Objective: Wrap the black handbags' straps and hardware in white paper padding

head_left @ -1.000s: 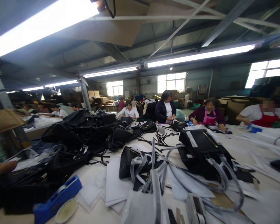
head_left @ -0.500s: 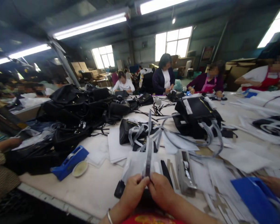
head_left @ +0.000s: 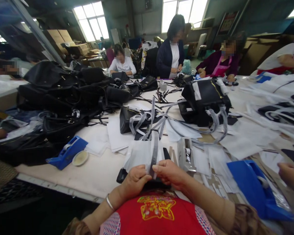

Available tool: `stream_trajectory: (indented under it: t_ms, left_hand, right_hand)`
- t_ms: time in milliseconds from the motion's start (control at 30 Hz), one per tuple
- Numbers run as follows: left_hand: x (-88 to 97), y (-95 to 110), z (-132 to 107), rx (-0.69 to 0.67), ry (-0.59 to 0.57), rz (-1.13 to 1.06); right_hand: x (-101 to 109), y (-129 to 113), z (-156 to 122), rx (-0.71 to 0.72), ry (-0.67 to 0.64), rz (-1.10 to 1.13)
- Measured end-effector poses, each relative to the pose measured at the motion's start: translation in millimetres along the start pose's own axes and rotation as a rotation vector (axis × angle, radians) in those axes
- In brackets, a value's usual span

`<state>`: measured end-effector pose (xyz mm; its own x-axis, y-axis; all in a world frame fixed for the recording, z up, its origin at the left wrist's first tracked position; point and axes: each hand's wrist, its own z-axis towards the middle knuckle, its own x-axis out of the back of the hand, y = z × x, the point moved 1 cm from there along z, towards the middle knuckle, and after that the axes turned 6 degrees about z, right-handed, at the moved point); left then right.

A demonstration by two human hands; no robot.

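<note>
In front of my body a black bag (head_left: 122, 175) lies at the table's near side, with a translucent white sheet (head_left: 137, 153) over it. A dark strap (head_left: 154, 150) in clear plastic wrap runs up across the sheet. Closed around the strap's near end are the fingers of my left hand (head_left: 137, 178). My right hand (head_left: 171, 172) pinches the same end from the other side, its thumb and fingertips close to the left ones. The fingers hide the very end of the strap. A grey tape dispenser (head_left: 186, 156) stands just beyond my right hand.
At left sit a blue tape dispenser (head_left: 68, 151), a round shallow dish (head_left: 80, 158) and a heap of black bags (head_left: 61, 88). Another blue dispenser (head_left: 250, 182) is at right, beside a co-worker's hand (head_left: 292, 178). A larger black bag (head_left: 207, 98) stands farther back.
My view has tilted down, showing more of my apron and forearms. The strap, upright before, now lies lower over the sheet. At right, the co-worker's hand has come away from the blue dispenser.
</note>
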<state>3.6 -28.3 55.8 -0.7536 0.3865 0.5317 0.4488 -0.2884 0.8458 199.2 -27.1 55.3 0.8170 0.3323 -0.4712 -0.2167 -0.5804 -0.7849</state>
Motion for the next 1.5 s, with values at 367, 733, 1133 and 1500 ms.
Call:
stream_trajectory:
  t_ms: [367, 733, 1133, 1500]
  left_hand:
    - [-11.8, -11.6, 14.1, 0.480, -0.080, -0.750]
    - [-10.8, -9.4, 17.2, 0.367, 0.080, -0.336]
    - [-3.9, -24.2, 38.5, 0.595, -0.066, -0.726]
    - [-9.1, -25.5, 53.8, 0.397, 0.122, -0.176]
  right_hand:
    - [-0.1, 24.4, 12.7, 0.427, 0.285, -0.561]
    - [18.6, 15.1, 21.1, 0.234, 0.033, -0.299]
    - [14.1, 24.3, 41.0, 0.523, 0.297, -0.756]
    - [37.8, 0.4, 46.8, 0.152, 0.099, -0.220]
